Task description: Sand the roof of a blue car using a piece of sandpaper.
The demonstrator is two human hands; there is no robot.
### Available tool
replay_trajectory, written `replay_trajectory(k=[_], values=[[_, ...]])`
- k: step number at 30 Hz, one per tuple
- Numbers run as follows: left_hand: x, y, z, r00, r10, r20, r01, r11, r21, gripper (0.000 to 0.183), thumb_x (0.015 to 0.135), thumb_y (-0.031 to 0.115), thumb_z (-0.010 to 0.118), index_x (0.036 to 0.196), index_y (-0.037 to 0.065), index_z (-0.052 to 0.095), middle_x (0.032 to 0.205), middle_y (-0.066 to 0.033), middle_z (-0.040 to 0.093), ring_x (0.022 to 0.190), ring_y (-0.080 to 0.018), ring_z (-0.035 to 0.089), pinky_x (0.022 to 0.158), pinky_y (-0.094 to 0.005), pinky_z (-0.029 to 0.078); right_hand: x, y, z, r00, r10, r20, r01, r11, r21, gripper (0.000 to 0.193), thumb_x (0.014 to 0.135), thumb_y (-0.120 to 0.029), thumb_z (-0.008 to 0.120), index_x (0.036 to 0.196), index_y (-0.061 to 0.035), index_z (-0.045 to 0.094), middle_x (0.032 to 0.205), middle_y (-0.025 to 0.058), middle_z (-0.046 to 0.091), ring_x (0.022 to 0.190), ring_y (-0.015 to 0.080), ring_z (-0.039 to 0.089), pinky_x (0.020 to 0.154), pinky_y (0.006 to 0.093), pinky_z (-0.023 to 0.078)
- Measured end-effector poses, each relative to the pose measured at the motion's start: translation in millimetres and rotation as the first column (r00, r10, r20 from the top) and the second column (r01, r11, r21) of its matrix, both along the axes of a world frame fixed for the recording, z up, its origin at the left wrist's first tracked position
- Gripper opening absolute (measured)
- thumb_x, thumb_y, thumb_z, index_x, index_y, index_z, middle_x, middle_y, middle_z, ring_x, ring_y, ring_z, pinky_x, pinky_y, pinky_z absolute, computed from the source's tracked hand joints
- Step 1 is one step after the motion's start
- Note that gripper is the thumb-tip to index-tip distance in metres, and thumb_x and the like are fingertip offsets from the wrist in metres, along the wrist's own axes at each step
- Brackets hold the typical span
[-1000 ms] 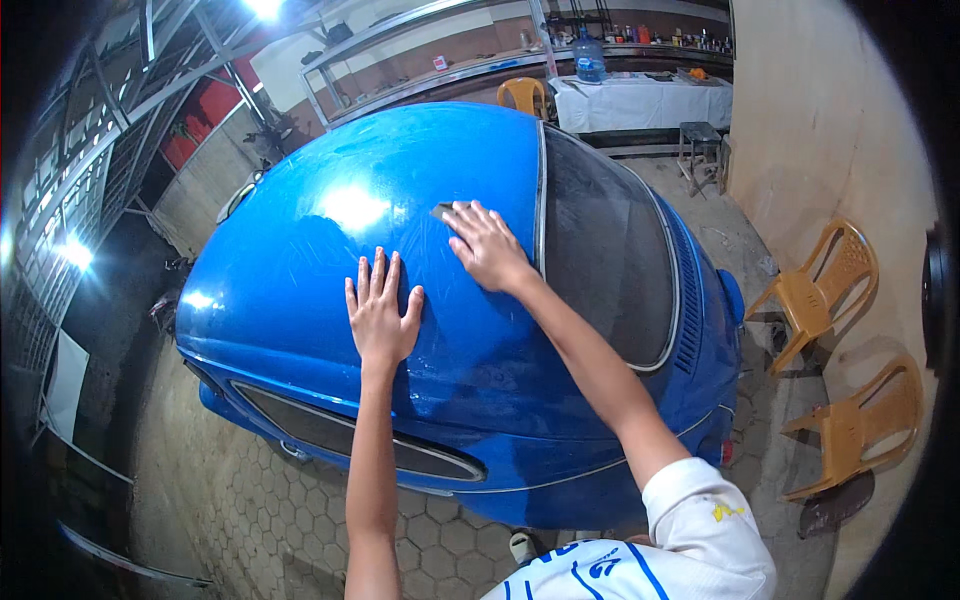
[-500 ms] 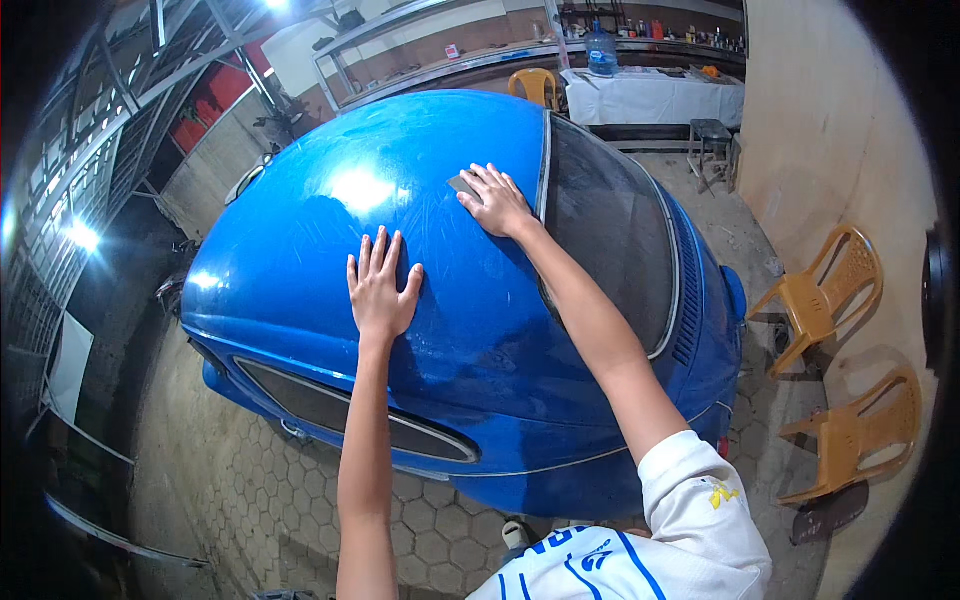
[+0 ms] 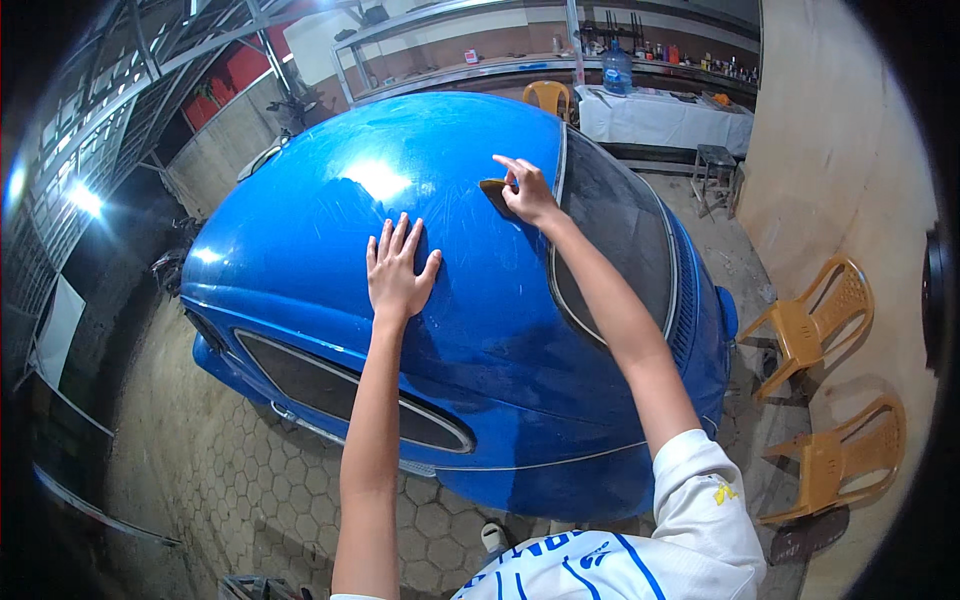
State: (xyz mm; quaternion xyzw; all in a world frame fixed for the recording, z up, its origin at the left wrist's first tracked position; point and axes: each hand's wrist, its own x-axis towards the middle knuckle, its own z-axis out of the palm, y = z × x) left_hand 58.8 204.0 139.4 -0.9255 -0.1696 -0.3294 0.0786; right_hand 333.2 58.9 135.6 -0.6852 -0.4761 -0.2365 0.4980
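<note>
A rounded blue car [image 3: 300, 240] fills the middle of the view, its roof marked with pale scuffs and smears. My left hand [image 3: 400, 275] lies flat on the roof with its fingers spread and holds nothing. To its right, beside the dark rear window [image 3: 615, 225], my right hand [image 3: 528, 193] pinches a small piece of sandpaper [image 3: 495, 195]. The sandpaper is tilted, with a brown face showing, and the index finger points away from it. Whether its lower edge touches the paint, I cannot tell.
Two tan plastic chairs [image 3: 815, 320] stand along the wooden wall at right. Behind the car are a white-covered table [image 3: 660, 122] with a blue water jug [image 3: 617, 70], a dark stool [image 3: 713, 175] and a shelf of bottles. Hexagonal paving [image 3: 270, 480] surrounds the car.
My right hand has gone from flat over the sandpaper to pinching it, and the sandpaper is now tilted up. My left hand stays flat on the roof. The view has shifted slightly.
</note>
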Motion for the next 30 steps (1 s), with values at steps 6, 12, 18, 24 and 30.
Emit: replay_trajectory(k=[6,12,18,24,30], values=[[-4.2,5.3,2.2,1.000,-0.002,0.018,0.002,1.000,-0.014,0.066,0.100,0.056,0.055,0.157,0.025,0.049,0.167,-0.0046,0.040,0.157,-0.0269,0.030,0.130,-0.0485,0.016,3.1,-16.2,-0.3,0.969,0.148,0.200,-0.100,0.968,-0.232,0.028,0.082,-0.001,0.069,0.109,-0.0035,0.079,0.129,0.0207,0.066,0.113,0.0336,0.068,0.102,0.0396,0.055],[3.0,1.1,1.5,0.999,-0.018,0.029,0.018,1.000,-0.011,0.065,0.098,0.055,0.057,0.156,0.024,0.051,0.166,-0.0046,0.042,0.157,-0.0266,0.031,0.130,-0.0482,0.016,5.1,-32.5,-8.6,0.971,0.199,0.132,-0.148,0.934,-0.325,0.031,0.091,-0.019,0.072,0.118,-0.0027,0.075,0.147,0.0241,0.059,0.139,0.0378,0.056,0.119,0.0422,0.044],[-3.7,2.3,5.0,0.999,-0.015,0.051,0.016,0.999,-0.030,0.064,0.096,0.054,0.060,0.152,0.023,0.056,0.164,-0.0054,0.044,0.155,-0.0264,0.033,0.129,-0.0483,0.018,-25.4,1.6,-29.1,0.999,0.022,0.026,-0.018,0.987,-0.161,0.042,0.100,-0.039,0.064,0.130,-0.0104,0.074,0.145,0.0181,0.063,0.144,0.0380,0.050,0.121,0.0495,0.037],[-1.9,3.0,3.0,0.998,-0.023,0.055,0.025,0.999,-0.034,0.064,0.096,0.053,0.060,0.153,0.024,0.055,0.164,-0.0051,0.045,0.156,-0.0268,0.033,0.129,-0.0484,0.017,-8.1,8.9,-39.8,0.997,0.008,-0.079,-0.015,0.997,-0.081,0.037,0.096,-0.018,0.063,0.131,-0.0083,0.073,0.142,0.0157,0.065,0.142,0.0344,0.053,0.121,0.0481,0.039],[-2.1,4.1,2.0,0.999,-0.022,0.049,0.024,0.999,-0.037,0.064,0.096,0.054,0.060,0.152,0.024,0.056,0.164,-0.0052,0.045,0.156,-0.0267,0.033,0.129,-0.0486,0.018,17.1,-5.0,-19.9,0.985,0.140,-0.105,-0.152,0.980,-0.126,0.037,0.095,-0.023,0.071,0.129,-0.0090,0.074,0.128,0.0172,0.071,0.126,0.0317,0.064,0.109,0.0400,0.049]])
